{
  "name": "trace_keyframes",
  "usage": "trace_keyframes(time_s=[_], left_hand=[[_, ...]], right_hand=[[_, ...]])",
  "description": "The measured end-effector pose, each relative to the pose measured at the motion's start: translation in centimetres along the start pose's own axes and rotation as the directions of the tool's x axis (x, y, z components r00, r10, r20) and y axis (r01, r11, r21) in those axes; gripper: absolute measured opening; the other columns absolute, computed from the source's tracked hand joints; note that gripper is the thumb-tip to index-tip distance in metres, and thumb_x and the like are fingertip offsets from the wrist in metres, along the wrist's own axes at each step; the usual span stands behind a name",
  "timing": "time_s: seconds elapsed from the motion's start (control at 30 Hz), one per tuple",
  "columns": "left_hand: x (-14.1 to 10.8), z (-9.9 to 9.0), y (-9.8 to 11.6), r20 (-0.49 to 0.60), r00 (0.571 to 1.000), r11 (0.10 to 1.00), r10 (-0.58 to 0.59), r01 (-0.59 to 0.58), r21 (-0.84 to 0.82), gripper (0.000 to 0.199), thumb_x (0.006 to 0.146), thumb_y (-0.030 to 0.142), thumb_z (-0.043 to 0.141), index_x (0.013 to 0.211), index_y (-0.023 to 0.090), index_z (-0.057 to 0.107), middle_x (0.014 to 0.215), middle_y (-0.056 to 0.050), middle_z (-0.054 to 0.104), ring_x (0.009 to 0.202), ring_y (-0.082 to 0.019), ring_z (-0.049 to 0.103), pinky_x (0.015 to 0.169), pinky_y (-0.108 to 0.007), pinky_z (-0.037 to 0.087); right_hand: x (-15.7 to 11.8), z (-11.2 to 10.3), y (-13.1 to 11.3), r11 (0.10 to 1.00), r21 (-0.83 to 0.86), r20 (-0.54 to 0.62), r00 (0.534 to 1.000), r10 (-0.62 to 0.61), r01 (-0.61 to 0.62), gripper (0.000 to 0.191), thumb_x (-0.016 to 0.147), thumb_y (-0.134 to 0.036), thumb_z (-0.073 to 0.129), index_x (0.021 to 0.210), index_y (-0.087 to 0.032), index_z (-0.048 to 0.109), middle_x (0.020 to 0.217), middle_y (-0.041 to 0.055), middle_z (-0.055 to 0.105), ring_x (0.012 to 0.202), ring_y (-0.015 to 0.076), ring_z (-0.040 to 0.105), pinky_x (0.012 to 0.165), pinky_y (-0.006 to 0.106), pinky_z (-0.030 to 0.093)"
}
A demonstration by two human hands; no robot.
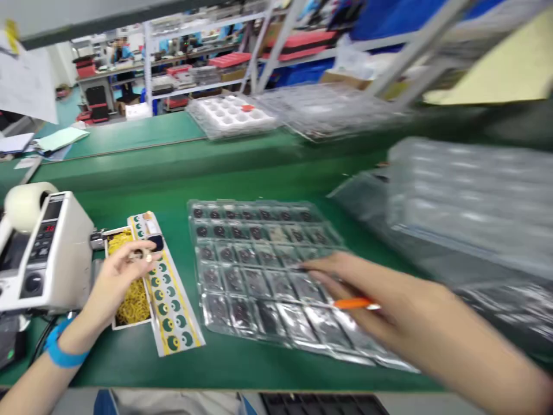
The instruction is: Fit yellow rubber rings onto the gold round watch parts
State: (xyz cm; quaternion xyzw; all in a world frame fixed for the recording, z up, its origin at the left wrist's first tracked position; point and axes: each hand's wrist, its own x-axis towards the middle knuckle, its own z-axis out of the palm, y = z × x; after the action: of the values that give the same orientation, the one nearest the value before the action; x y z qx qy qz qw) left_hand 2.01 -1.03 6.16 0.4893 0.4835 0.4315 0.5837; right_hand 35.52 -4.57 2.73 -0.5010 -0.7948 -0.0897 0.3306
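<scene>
My left hand [123, 268], with a blue wristband, pinches a small pale piece, too small to identify, above a sticker sheet [173, 308] of green and yellow round labels. A dark object [154, 243] lies on that sheet by my fingertips. Beside it, a white box [113, 327] holds yellow bits [133, 302]. My right hand [380, 294], blurred, is closed on a slim orange tool [352, 302]; its exact kind is unclear. Its fingertips are over a clear plastic tray [196, 288] with rows of compartments, many with dark round parts.
A tape dispenser [56, 248] stands at the left. Stacked clear trays [470, 202] and plastic bags [371, 213] occupy the right. A white tray [233, 112] sits on the ledge behind. Shelves [194, 29] fill the background, and a metal bar crosses the top.
</scene>
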Motion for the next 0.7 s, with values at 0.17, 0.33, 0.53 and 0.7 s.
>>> trace_keyframes(time_s=[0.17, 0.33, 0.53, 0.7], left_hand=[[0.6, 0.7, -1.0, 0.130, 0.987, 0.990, -0.095, 0.108, -0.089, 0.039, 0.069, 0.054, 0.075, 0.076, 0.016, 0.066, 0.092, -0.006, 0.068, 0.101, -0.023, 0.064, 0.100, -0.041, 0.046], [0.3, 0.5, -2.0, 0.106, 0.986, 0.978, -0.129, 0.145, -0.152, 0.047, 0.067, 0.061, 0.074, 0.071, 0.018, 0.056, 0.080, -0.001, 0.060, 0.089, -0.018, 0.060, 0.092, -0.035, 0.046], [-0.5, 0.3, -1.8, 0.160, 0.972, 0.980, -0.175, 0.188, -0.071, 0.045, 0.070, 0.060, 0.072, 0.070, 0.018, 0.055, 0.074, 0.001, 0.053, 0.075, -0.014, 0.051, 0.081, -0.030, 0.042], [-0.7, 0.3, -1.7, 0.204, 0.969, 0.990, -0.138, 0.138, 0.013, 0.037, 0.077, 0.052, 0.067, 0.068, 0.018, 0.056, 0.073, 0.000, 0.054, 0.075, -0.016, 0.051, 0.077, -0.030, 0.039]], right_hand=[[5.4, 6.9, -9.3, 0.920, 0.043, -0.096, 0.918, -0.384, 0.390, 0.026, 0.096, -0.008, 0.039, 0.106, -0.013, 0.062, 0.078, 0.0062, 0.068, 0.060, 0.0138, 0.062, 0.050, 0.023, 0.046], [6.2, 9.8, -12.2, 0.859, 0.067, -0.262, 0.840, -0.476, 0.508, 0.024, 0.091, -0.003, 0.042, 0.107, -0.005, 0.061, 0.073, 0.0088, 0.066, 0.064, 0.0170, 0.061, 0.053, 0.027, 0.044], [5.3, 9.2, -11.5, 0.849, 0.061, -0.333, 0.812, -0.479, 0.525, 0.018, 0.090, -0.002, 0.046, 0.097, -0.005, 0.062, 0.069, 0.0108, 0.066, 0.057, 0.0165, 0.058, 0.048, 0.027, 0.041], [5.1, 9.0, -11.5, 0.810, 0.197, -0.307, 0.819, -0.485, 0.553, 0.029, 0.093, -0.003, 0.034, 0.096, -0.007, 0.062, 0.071, 0.0102, 0.067, 0.059, 0.0158, 0.058, 0.048, 0.027, 0.043]])
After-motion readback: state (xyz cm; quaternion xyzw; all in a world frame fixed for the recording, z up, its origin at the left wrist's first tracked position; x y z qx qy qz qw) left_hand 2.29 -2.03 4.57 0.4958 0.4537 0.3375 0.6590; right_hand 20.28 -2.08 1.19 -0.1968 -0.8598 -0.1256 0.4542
